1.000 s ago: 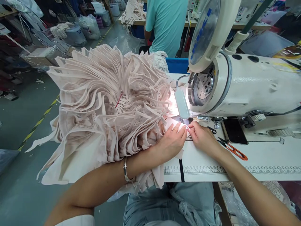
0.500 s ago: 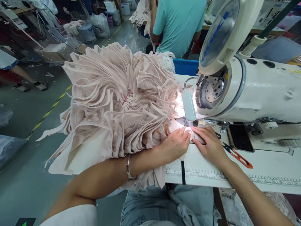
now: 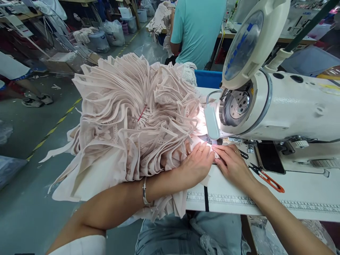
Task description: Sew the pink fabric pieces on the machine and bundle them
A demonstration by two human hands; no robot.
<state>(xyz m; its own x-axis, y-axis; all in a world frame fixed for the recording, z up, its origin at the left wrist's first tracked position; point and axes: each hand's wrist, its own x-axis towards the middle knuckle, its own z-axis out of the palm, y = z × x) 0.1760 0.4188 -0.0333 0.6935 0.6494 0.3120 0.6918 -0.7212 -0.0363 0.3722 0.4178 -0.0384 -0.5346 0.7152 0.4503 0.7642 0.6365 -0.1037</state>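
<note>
Fabric (image 3: pixel 196 139) lies under the fingertips of the left hand (image 3: pixel 198 163) and right hand (image 3: pixel 233 164), set close together; whether either pinches it cannot be told. It sits on the worktop (image 3: pixel 305 187), near the lamp (image 3: pixel 211 122) of the machine (image 3: pixel 297 106). Snips (image 3: pixel 270 181) lie right of the right hand, just beside a phone (image 3: pixel 270 156). Left, a bundle (image 3: pixel 122 124) spreads wide. Beyond, a person (image 3: pixel 199 32) faces away.

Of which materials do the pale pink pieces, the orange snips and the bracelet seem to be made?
Pale pink pieces: thin, matte fabric, shown by soft folds; fibre unclear.
Orange snips: dark blades suggest metal; the evenly coloured handle could be plastic or painted metal.
Bracelet: probably polished, silvery metal, given its bright highlights.
</note>
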